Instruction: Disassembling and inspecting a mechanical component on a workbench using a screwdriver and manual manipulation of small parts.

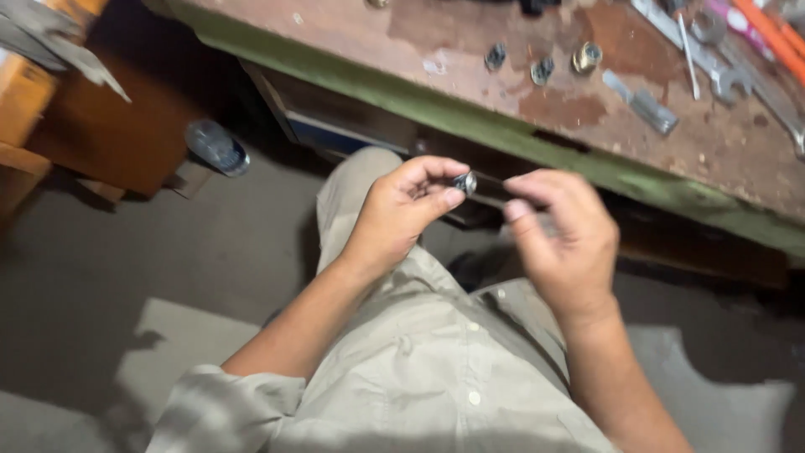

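Nearest the head camera: pale button-up shirt (419,377), sleeves rolled, both forearms raised in front of the chest.

Left hand (402,210): fingers curled, thumb and forefinger pinched on a small round metal part (465,182), likely a nut or bushing; shiny face turned toward the right. Part sits in mid-air, near side of the bench edge, not resting on anything.

Right hand (562,235): blurred by motion, fingers half curled, tips close to the part and to a dark slim shape just right of it. Cannot tell whether it grips anything.

Progress, as judged: one part picked up and in hand; three similar small fittings (541,65) lie on the bench untouched, so most of the handling looks undone.

Surface: worn wooden workbench (402,42), reddish-brown top, chipped green front edge, far side of the scene. At far right lie open-ended spanners (729,80), a flat metal piece (644,104), an orange-handled tool (771,33).

Room: grey concrete floor (101,252), a plastic bottle (216,147) lying at left, wooden boxes (25,101) at far left.
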